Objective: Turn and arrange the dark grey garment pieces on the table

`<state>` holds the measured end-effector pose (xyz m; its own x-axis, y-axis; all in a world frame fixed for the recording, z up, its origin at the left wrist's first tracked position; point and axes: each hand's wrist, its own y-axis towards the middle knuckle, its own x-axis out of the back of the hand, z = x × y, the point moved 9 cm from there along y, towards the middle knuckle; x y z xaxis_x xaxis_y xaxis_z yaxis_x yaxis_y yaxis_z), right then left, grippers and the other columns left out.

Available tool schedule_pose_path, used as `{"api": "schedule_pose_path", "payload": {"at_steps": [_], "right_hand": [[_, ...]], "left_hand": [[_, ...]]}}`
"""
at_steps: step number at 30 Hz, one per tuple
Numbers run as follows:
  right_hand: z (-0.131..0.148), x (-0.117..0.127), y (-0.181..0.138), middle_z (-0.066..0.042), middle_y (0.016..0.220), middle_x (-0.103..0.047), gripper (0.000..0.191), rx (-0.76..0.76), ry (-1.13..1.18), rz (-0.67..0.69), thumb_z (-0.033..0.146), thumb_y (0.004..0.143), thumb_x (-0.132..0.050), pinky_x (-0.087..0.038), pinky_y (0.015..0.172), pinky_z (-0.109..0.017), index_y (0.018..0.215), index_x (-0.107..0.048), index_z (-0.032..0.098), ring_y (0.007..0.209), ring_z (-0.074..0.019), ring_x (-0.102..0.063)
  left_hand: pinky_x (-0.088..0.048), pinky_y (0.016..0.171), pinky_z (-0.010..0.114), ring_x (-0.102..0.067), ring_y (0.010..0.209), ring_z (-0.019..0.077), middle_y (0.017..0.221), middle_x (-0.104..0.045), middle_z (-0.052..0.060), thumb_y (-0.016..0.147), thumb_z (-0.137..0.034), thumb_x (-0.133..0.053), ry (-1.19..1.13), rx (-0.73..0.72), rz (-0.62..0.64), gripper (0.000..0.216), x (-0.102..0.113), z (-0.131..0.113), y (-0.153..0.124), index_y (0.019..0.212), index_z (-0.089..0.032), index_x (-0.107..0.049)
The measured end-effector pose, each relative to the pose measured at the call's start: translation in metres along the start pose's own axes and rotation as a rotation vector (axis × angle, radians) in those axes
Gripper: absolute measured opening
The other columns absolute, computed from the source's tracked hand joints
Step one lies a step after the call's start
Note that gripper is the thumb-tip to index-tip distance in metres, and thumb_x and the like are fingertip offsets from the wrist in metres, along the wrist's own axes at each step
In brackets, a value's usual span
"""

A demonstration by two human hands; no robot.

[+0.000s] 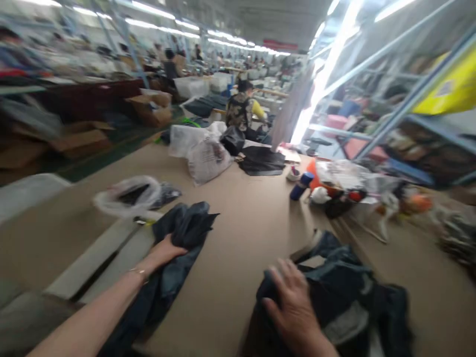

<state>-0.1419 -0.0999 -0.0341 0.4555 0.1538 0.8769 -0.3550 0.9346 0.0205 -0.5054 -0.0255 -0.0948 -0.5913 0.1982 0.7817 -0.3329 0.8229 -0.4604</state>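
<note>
My left hand (165, 252) grips a dark denim garment (186, 225) that lies in a long strip on the brown table (245, 223), left of centre. My right hand (293, 307) rests flat, fingers spread, on a second pile of dark denim garments (345, 292) at the near right. The picture is blurred by motion, so fine detail of the fabric cannot be made out.
A clear plastic bag (128, 196) lies left of the garment. White filled bags (203, 148), folded black cloth (262, 161), a blue bottle (301, 186) and mixed clutter (353, 191) sit further back. A seated person (241, 109) works beyond. Metal shelving (409, 99) stands at right.
</note>
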Motion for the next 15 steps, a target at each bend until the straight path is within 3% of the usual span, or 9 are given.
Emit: {"api": "schedule_pose_path", "payload": {"at_steps": [3, 5, 7, 9, 12, 15], "right_hand": [[-0.03, -0.029, -0.007, -0.014, 0.128, -0.053, 0.064, -0.073, -0.134, 0.28, 0.055, 0.069, -0.063, -0.022, 0.108, -0.056, 0.121, -0.057, 0.018, 0.121, -0.0331, -0.044], [-0.053, -0.05, -0.027, -0.016, 0.126, -0.053, 0.06, -0.124, -0.212, 0.465, 0.041, 0.066, -0.067, -0.018, 0.109, -0.055, 0.12, -0.057, 0.016, 0.121, -0.0344, -0.043], [-0.074, -0.055, -0.049, -0.013, 0.118, -0.057, 0.044, -0.131, -0.251, 0.454, 0.028, 0.068, -0.061, -0.022, 0.108, -0.048, 0.11, -0.061, 0.015, 0.115, -0.0301, -0.047], [-0.095, -0.054, -0.069, -0.01, 0.103, -0.061, 0.028, -0.113, -0.248, 0.414, 0.023, 0.071, -0.053, -0.03, 0.101, -0.045, 0.096, -0.064, 0.017, 0.105, -0.0279, -0.05], [-0.125, -0.056, -0.087, -0.011, 0.096, -0.062, 0.022, -0.114, -0.218, 0.476, 0.024, 0.071, -0.049, -0.032, 0.095, -0.047, 0.085, -0.066, 0.018, 0.1, -0.0297, -0.052], [-0.128, -0.054, -0.076, -0.011, 0.1, -0.062, 0.027, -0.178, -0.072, 0.472, 0.034, 0.072, -0.052, -0.036, 0.092, -0.048, 0.091, -0.065, 0.02, 0.099, -0.031, -0.053]], "left_hand": [[-0.05, 0.088, 0.041, -0.059, 0.103, 0.034, 0.113, -0.061, 0.018, 0.048, -0.046, -0.079, -0.23, -0.031, 0.05, 0.091, -0.005, 0.003, 0.016, 0.123, -0.006, -0.044], [-0.052, 0.085, 0.039, -0.059, 0.103, 0.0327, 0.114, -0.061, 0.018, 0.046, -0.043, -0.081, -0.37, 0.015, 0.145, 0.094, -0.013, -0.002, 0.004, 0.124, -0.006, -0.043], [-0.054, 0.082, 0.035, -0.062, 0.099, 0.0287, 0.112, -0.063, 0.012, 0.051, -0.039, -0.079, -0.619, -0.039, 0.333, 0.081, -0.028, -0.026, -0.023, 0.12, -0.012, -0.048], [-0.056, 0.075, 0.035, -0.064, 0.093, 0.029, 0.103, -0.067, 0.01, 0.047, -0.031, -0.079, -0.768, 0.01, 0.441, 0.076, -0.041, -0.041, -0.045, 0.116, -0.014, -0.053], [-0.056, 0.071, 0.037, -0.065, 0.087, 0.0301, 0.097, -0.068, 0.012, 0.052, -0.036, -0.075, -0.823, 0.1, 0.49, 0.066, -0.058, -0.051, -0.057, 0.111, -0.014, -0.056], [-0.056, 0.073, 0.038, -0.064, 0.091, 0.03, 0.104, -0.066, 0.014, 0.058, -0.037, -0.071, -0.832, 0.129, 0.481, 0.066, -0.069, -0.054, -0.053, 0.117, -0.013, -0.054]]}}
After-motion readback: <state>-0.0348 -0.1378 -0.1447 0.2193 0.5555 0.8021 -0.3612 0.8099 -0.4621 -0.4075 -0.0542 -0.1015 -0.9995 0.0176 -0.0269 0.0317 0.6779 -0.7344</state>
